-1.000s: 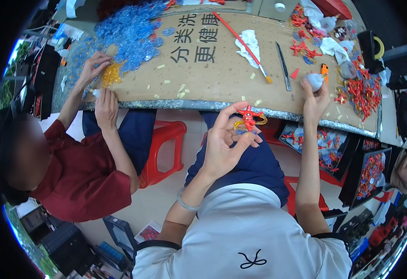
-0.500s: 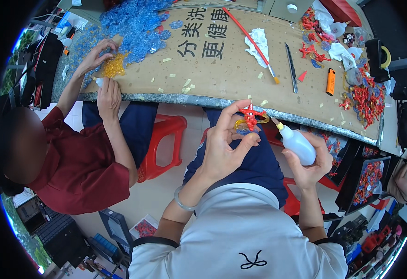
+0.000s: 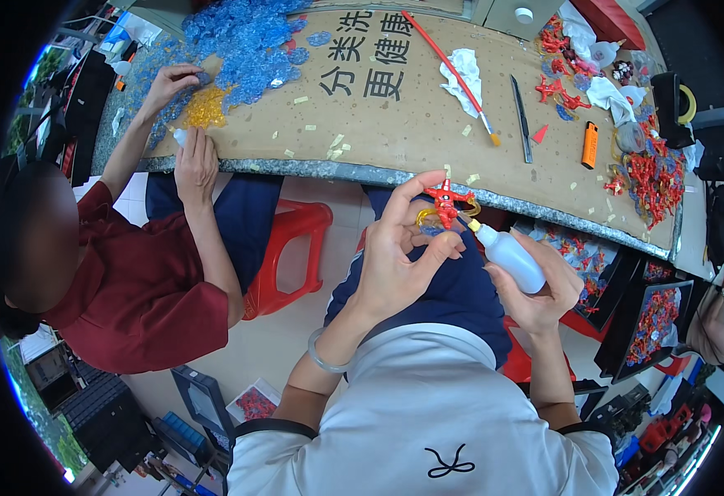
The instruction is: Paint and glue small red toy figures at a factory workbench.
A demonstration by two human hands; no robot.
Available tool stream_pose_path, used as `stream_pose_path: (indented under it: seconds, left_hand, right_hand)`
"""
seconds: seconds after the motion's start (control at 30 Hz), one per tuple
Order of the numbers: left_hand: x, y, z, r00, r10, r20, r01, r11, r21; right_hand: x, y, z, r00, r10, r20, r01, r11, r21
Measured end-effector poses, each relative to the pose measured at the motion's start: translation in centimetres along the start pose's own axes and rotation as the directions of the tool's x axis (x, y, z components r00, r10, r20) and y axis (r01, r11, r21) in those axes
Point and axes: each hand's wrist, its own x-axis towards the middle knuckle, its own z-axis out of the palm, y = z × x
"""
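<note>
Just in front of the table edge, my left hand (image 3: 399, 248) pinches a small red star-shaped plastic figure (image 3: 445, 201) between fingers and thumb. Yellow and blue clear plastic parts show at the figure's lower end. My right hand (image 3: 541, 285) is closed round a white squeeze bottle (image 3: 512, 259) with a yellow collar and a thin dark nozzle. Its nozzle tip is at the figure's lower right side; whether it touches cannot be made out.
Red figures (image 3: 655, 178) lie heaped at the table's right, near an orange lighter (image 3: 589, 145), tweezers (image 3: 521, 120) and a red brush (image 3: 453, 70). At left, a co-worker's hands (image 3: 194, 165) are beside blue pieces (image 3: 242, 50) and yellow pieces (image 3: 206, 107). A red stool (image 3: 296, 248) stands between us.
My right hand has brought the bottle left, so its nozzle now meets the figure's outline. My left hand stays nearly still. The co-worker's far hand has shifted slightly.
</note>
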Motion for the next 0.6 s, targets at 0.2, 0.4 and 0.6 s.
stream_pose_path:
  seconds: [0.2,0.4,0.6]
  left_hand:
    - [-0.15,-0.09,-0.08,1.000,0.010,0.010,-0.009,1.000,-0.021]
    - [-0.10,0.21,-0.27,0.998,-0.056,0.032,0.059,0.994,-0.092]
    - [-0.02,-0.08,-0.32,0.999,-0.034,0.026,0.037,0.993,-0.116]
  right_hand:
    - [-0.04,-0.23,-0.09,1.000,0.019,0.012,-0.019,0.999,-0.027]
    - [0.47,-0.53,-0.22,0.998,-0.053,0.030,0.055,0.997,-0.051]
    - [0.92,-1.00,-0.64,0.996,-0.072,0.054,0.076,0.993,-0.090]
